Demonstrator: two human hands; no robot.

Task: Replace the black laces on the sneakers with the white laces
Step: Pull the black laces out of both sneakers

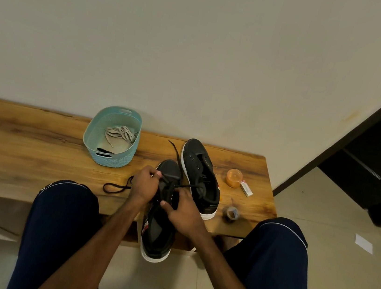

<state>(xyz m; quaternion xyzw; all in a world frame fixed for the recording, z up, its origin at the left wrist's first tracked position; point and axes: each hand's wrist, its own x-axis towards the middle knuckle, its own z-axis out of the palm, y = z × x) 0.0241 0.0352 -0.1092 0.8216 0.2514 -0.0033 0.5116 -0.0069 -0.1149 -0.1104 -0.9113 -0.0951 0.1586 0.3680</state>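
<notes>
Left hand (pixel 146 182) pinches the black lace (pixel 177 156); right hand (pixel 183 213) seemingly grips the near sneaker (pixel 158 235). Pull each crossing loose evenly.

Near black white-soled sneaker (pixel 158 233): your left hand (pixel 144 183) and right hand (pixel 183 213) cover its eyelets.
Black lace (pixel 115 187): partly hidden under your fingers.
Far black sneaker (pixel 199 170): tongue label unreadable.
Light-blue plastic basket (pixel 103 127): dark item inside unclear.
</notes>
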